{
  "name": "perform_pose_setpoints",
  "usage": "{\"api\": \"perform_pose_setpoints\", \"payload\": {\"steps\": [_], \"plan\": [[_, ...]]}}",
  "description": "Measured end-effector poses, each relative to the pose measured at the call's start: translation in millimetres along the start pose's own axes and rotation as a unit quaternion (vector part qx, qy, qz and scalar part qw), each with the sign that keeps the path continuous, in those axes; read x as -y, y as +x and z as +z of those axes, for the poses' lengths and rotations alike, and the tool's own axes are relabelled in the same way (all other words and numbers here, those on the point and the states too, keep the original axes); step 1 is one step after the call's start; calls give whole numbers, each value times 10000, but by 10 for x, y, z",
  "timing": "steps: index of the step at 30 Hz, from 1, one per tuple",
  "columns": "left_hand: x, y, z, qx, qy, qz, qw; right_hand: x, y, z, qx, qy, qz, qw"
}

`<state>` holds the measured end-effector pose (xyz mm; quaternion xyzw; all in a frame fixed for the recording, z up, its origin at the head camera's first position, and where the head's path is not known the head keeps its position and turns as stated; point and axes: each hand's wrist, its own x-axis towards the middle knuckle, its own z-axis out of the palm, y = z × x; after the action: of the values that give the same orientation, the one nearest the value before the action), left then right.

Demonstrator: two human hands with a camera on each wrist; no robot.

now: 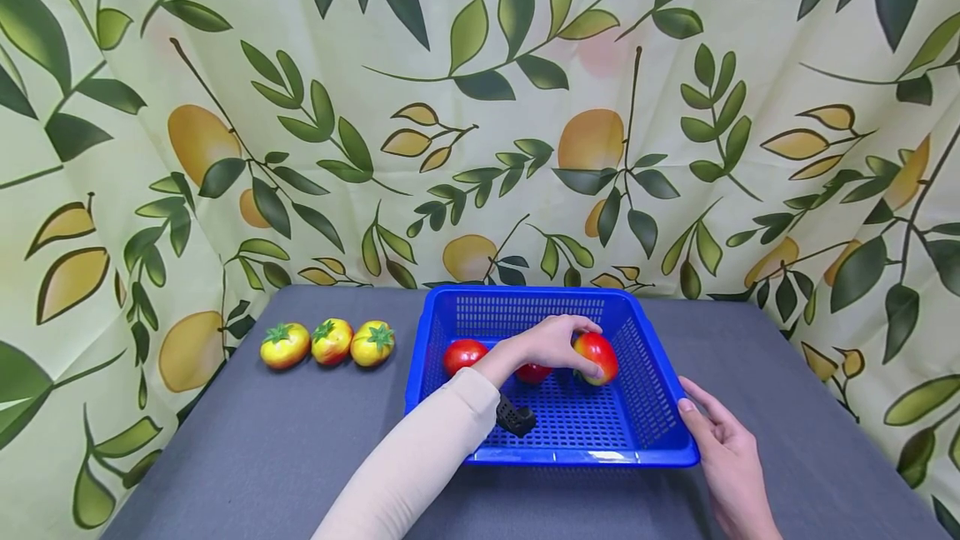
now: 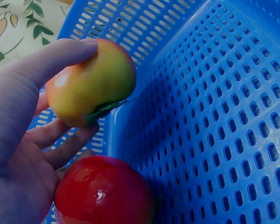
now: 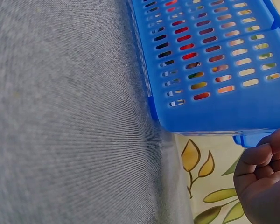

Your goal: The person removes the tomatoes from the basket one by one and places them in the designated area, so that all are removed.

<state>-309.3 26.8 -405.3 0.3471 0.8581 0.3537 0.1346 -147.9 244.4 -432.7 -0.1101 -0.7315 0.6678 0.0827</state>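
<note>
Left hand grips rightmost tomato — likely light, firm, slick; hold round sides — right hand pinches basket rim

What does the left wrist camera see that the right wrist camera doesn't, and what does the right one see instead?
Only the left wrist view clearly shows the left hand, its fingers holding a yellow-and-red tomato near a red tomato.

Only the right wrist view shows the right hand at the edge of the blue basket, the basket's outside, and a wide stretch of gray table.

Both show the basket and part of the leafy cloth.
</note>
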Motion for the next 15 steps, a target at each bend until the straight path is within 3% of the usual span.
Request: {"api": "perform_pose_setpoints", "payload": {"steps": [15], "plan": [[-17,-7,3,-100,-113,120,9998,7,-7,-2,-94,-432,162,9989]]}}
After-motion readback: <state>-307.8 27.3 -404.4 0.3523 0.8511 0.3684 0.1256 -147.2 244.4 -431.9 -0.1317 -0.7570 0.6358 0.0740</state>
